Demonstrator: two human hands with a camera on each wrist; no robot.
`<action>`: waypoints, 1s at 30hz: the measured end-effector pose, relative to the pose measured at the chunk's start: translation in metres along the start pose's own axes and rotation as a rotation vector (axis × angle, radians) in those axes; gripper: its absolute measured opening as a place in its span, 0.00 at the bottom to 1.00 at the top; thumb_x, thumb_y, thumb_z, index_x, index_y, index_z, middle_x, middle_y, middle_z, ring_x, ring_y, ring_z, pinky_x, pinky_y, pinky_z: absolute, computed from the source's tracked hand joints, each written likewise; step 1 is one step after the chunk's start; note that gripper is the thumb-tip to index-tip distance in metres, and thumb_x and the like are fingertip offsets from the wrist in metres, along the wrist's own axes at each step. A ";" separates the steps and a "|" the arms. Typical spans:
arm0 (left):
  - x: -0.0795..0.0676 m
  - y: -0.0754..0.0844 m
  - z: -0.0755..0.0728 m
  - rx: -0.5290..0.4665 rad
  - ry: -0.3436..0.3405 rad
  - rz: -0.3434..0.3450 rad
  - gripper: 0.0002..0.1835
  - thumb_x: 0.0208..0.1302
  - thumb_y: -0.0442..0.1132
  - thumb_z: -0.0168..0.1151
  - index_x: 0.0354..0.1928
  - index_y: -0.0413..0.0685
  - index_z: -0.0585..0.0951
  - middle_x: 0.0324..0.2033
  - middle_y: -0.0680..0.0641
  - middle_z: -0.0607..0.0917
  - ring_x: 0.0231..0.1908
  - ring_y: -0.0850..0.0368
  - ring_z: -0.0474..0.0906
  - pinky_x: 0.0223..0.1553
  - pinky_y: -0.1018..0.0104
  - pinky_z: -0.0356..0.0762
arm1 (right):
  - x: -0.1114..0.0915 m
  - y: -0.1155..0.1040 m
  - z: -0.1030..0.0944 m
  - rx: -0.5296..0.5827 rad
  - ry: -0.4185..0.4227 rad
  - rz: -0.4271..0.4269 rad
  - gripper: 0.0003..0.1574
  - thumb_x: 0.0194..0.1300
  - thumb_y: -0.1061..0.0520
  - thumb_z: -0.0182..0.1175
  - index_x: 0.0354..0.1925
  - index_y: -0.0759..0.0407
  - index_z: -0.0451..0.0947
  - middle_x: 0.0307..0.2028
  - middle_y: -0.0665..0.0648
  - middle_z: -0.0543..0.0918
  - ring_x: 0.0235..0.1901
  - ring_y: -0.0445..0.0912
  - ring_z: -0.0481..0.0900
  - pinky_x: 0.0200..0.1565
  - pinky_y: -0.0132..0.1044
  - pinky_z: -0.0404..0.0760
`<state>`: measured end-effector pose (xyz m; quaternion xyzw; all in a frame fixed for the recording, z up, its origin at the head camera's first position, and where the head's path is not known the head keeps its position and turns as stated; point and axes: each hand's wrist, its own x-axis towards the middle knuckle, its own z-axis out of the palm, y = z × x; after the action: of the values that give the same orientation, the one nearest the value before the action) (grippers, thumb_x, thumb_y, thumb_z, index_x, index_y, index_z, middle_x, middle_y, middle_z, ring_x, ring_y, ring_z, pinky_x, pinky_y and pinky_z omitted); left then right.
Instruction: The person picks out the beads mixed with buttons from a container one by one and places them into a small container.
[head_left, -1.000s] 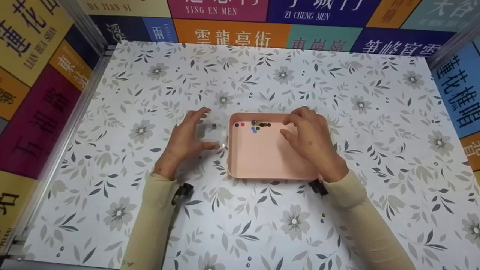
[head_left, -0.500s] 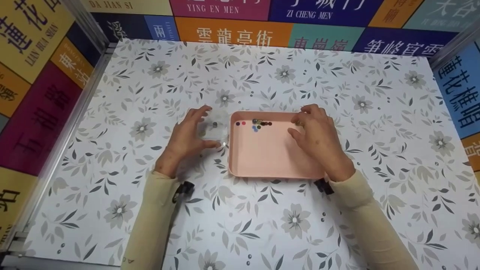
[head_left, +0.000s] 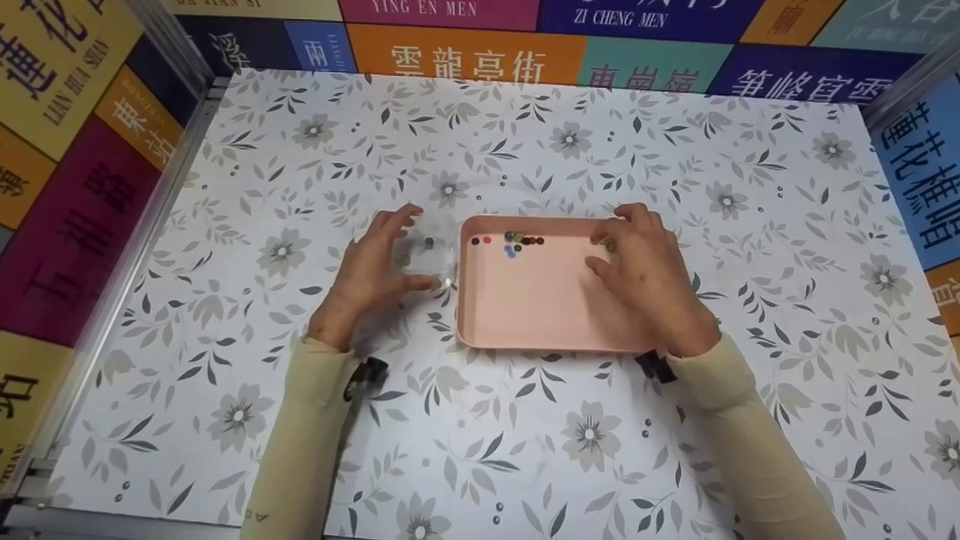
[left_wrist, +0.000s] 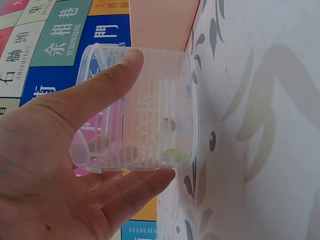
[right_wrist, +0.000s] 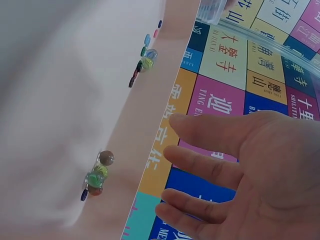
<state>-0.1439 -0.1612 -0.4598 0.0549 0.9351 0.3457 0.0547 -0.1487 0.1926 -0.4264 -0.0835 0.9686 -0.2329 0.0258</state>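
Note:
My left hand (head_left: 364,274) holds a clear plastic box (left_wrist: 165,105) standing on the table, thumb on one side and fingers on the other. A few marbles (left_wrist: 172,156) show through its ribbed wall. Beside the box lies a shallow pink tray (head_left: 525,311). Over the tray's right part is my right hand (head_left: 649,277), fingers spread and nothing between them in the right wrist view. Several marbles (right_wrist: 97,175) sit near its fingertips along the far wall. Further left along that wall is a mixed cluster of marbles and flat coloured pieces (head_left: 517,244).
A white tablecloth (head_left: 592,442) with grey leaves and flowers covers the table. Panels with coloured blocks and lettering (head_left: 465,60) stand along the back and both sides. Both wrists carry small black devices (head_left: 367,371) near the sleeve cuffs.
My right hand has moved a little to the right over the tray, and greenish marbles now show by its fingertips. The left hand and the clear box stay in place.

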 end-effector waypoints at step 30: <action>0.000 -0.002 0.000 -0.016 0.001 0.016 0.58 0.45 0.48 0.87 0.78 0.58 0.65 0.69 0.44 0.73 0.65 0.42 0.77 0.71 0.37 0.68 | -0.005 0.033 -0.011 -0.017 -0.045 -0.034 0.18 0.67 0.60 0.68 0.55 0.61 0.82 0.64 0.72 0.71 0.62 0.70 0.69 0.57 0.69 0.72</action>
<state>-0.1442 -0.1625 -0.4606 0.0619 0.9318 0.3537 0.0521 -0.1493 0.2275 -0.4313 -0.1055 0.9681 -0.2231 0.0431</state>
